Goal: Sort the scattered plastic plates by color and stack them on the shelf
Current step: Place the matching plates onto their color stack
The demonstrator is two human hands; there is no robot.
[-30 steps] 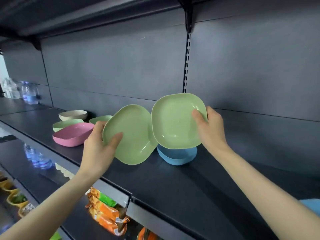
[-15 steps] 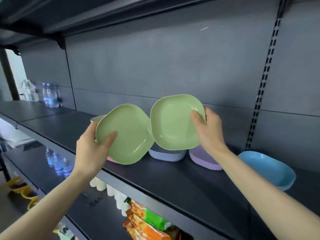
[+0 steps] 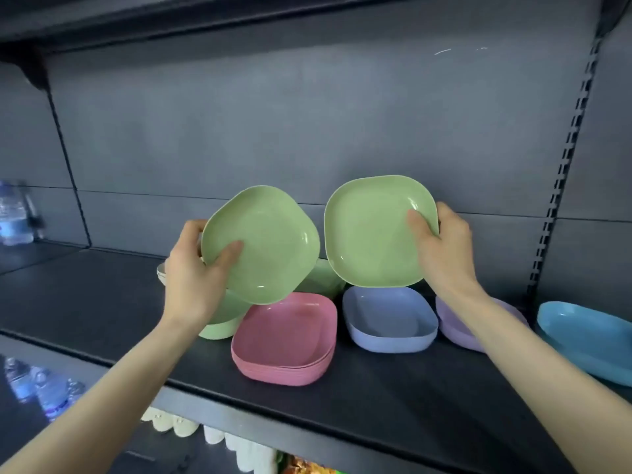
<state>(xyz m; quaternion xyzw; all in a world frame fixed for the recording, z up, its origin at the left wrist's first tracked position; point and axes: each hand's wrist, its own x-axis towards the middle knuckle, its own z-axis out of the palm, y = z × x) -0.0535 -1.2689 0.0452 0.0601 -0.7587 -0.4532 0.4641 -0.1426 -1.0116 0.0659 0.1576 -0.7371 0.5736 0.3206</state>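
On the far left of the shelf [image 3: 85, 302] stood blurred water bottles [image 3: 13, 217]; I could not count them. My left hand [image 3: 191, 278] gripped the left green plate [image 3: 263, 248] by its left rim, thumb pressed on the inner face, fingers curled behind. That plate hung tilted above the shelf with its face toward me. It sat over a low green stack [image 3: 222, 323] and the rear edge of the pink stack [image 3: 284, 336]. Cream plates [image 3: 161, 273] peeked out behind my left wrist, mostly hidden.

The right green plate [image 3: 372, 234] was just beside the first, a little higher, also facing me. My right hand [image 3: 444, 254] clasped its right rim, thumb on the inside, fingers behind. So I held two green plates, one in each hand, both clear of the shelf.

Another green piece [image 3: 321, 278] showed between and below them. The pink stack held several plates, its layers too close to count. Right of it lay one periwinkle plate [image 3: 390, 319]. Next came a purple plate [image 3: 455, 323], partly hidden by my right forearm, and then a blue plate [image 3: 588, 336] at the frame's edge.
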